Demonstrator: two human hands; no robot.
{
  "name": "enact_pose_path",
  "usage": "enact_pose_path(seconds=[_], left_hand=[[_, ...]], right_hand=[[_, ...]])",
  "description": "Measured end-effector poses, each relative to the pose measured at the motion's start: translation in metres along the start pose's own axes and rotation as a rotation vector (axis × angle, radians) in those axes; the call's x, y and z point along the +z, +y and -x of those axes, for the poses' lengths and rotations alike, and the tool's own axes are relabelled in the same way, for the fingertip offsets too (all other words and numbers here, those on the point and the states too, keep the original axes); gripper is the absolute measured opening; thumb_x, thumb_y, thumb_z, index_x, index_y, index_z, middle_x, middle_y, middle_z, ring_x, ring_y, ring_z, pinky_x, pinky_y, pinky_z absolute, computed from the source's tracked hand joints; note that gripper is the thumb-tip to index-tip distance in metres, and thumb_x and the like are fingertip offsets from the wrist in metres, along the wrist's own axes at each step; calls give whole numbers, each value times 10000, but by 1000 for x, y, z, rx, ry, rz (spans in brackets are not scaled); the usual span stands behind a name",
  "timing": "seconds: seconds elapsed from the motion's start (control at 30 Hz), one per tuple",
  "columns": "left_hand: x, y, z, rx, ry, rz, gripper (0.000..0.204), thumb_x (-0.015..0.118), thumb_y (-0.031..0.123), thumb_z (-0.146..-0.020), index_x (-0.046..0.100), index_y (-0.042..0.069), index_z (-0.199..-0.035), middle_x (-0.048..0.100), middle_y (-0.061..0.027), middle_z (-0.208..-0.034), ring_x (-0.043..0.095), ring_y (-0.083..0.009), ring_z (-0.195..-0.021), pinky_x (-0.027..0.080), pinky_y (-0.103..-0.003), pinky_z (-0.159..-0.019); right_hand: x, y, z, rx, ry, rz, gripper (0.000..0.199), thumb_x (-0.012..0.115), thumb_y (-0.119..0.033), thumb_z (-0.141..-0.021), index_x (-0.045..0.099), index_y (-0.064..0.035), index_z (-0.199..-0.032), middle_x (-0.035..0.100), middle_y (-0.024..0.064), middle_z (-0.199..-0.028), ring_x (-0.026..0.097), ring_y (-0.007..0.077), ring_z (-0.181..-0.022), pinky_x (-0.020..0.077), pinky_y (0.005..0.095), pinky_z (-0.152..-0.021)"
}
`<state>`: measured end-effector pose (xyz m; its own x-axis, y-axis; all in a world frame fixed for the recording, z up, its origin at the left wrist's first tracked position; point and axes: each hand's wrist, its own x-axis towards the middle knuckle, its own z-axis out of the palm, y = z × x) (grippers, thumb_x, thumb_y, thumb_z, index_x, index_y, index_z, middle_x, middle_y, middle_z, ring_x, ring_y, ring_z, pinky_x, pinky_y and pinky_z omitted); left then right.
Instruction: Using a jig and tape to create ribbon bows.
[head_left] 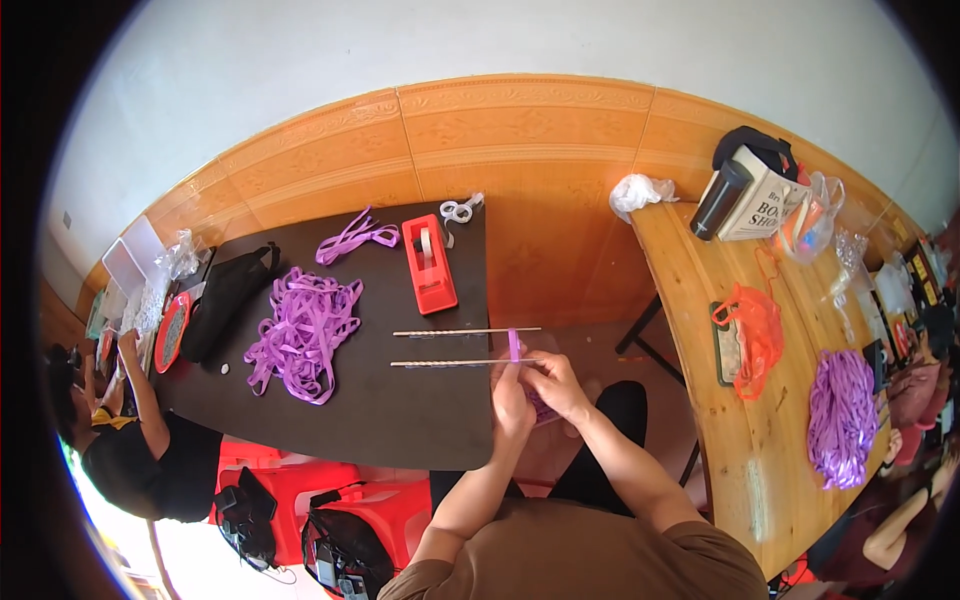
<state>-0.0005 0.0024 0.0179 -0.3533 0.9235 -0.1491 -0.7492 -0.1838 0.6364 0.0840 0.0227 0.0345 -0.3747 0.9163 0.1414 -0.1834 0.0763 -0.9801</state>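
Two thin sticks [465,331] lie side by side, jutting past the right edge of the dark table. A narrow purple ribbon [515,345] passes across both near their right ends. My left hand [510,402] is closed at the nearer stick, its fingertips pinching the ribbon. Right beside it, my right hand [560,387] is closed too, with thumb and fingers pressed together on the ribbon just past the stick's end. My fingers partly hide the ribbon there. More purple ribbon shows below my hands, beyond the table edge.
A purple ribbon heap [303,335], a red tape dispenser [429,265], scissors [460,210] and a black bag [230,300] lie on the dark table [400,425]. The wooden table [700,330] at right holds a ribbon bundle [842,420] and orange bag [755,340]. Other people sit on both sides.
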Motion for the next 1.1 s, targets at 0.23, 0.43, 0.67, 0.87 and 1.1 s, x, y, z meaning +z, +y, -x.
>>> enact_pose_path(seconds=[0.23, 0.43, 0.67, 0.87, 1.1], left_hand=[[7, 12, 24, -89, 9, 20, 252, 438, 194, -945, 580, 34, -1077, 561, -1, -854, 465, -78, -725, 375, -225, -669], [25, 22, 47, -75, 110, 43, 242, 414, 273, -969, 558, 84, -1020, 487, 37, -836, 387, -63, -735, 322, -219, -658], [35, 37, 46, -158, 97, 100, 293, 406, 386, -960, 565, 156, -873, 404, 70, -702, 333, -64, -645, 278, -221, -582], [46, 55, 51, -263, 90, 66, 423, 354, 510, -937, 540, 133, -894, 406, 57, -744, 339, -97, -675, 288, -250, -629], [36, 51, 46, -280, 78, 53, 421, 353, 507, -936, 539, 132, -892, 417, 49, -725, 359, -104, -674, 296, -251, -631]], right_hand=[[14, -10, 8, 157, 120, -153, 111, 581, -68, -867, 659, 9, -886, 634, 27, -768, 541, 50, -638, 423, 182, -555], [21, -21, 7, 252, 144, -220, 111, 622, -112, -851, 679, -17, -857, 623, 1, -706, 481, 36, -561, 375, 167, -502], [20, -34, 9, 390, 149, -360, 124, 617, -119, -849, 671, -23, -791, 597, 2, -664, 476, 48, -541, 353, 173, -480], [17, -38, 9, 453, 133, -429, 126, 633, -147, -840, 677, -40, -791, 573, -15, -649, 457, 43, -533, 331, 187, -468], [23, -47, 8, 505, 146, -365, 118, 628, -140, -843, 680, -39, -812, 571, -15, -651, 456, 47, -534, 327, 179, -470]])
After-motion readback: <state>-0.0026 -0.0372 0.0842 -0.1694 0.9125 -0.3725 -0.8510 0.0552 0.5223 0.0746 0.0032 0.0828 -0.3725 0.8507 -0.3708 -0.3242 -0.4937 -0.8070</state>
